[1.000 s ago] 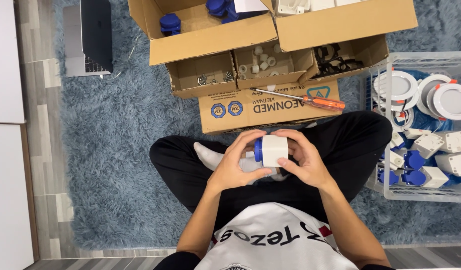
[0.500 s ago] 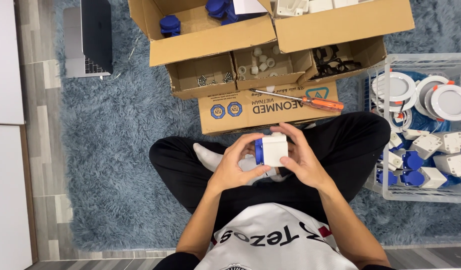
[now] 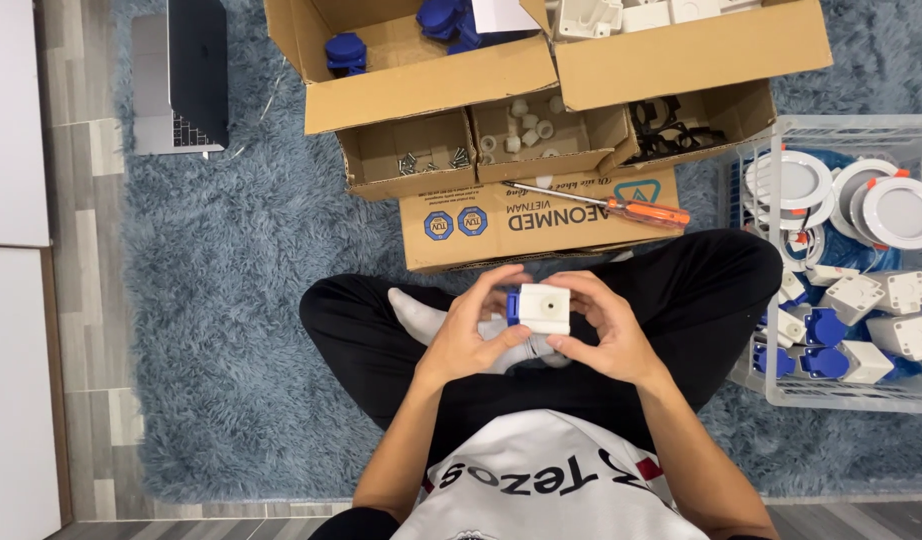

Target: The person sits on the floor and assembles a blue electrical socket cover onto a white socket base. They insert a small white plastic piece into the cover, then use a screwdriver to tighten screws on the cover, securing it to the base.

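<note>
Both hands, left hand [image 3: 471, 335] and right hand [image 3: 611, 335], grasp a white plastic box with blue cap [image 3: 541, 308]; finished-looking ones fill the white wire basket [image 3: 841, 395] right of it.

We see a smooth white and blue plastic box [image 3: 543, 308], matt brown cardboard boxes [image 3: 541, 215], a shaggy blue-grey rug [image 3: 231, 300] and a glossy orange-handled metal screwdriver [image 3: 621, 209].

Orange-handled screwdriver [image 3: 621, 208] lying across flat printed cardboard box [image 3: 541, 225]. Open cardboard boxes [image 3: 431, 90] sitting behind it, holding blue plastic caps [image 3: 346, 50], small metal screws [image 3: 431, 160], white plastic fittings [image 3: 526, 120], black rings [image 3: 671, 125]. Grey laptop [image 3: 186, 75] resting on shaggy blue-grey rug [image 3: 231, 300]. White wire basket [image 3: 851, 400] standing alongside, holding round white downlights [image 3: 896, 210].
</note>
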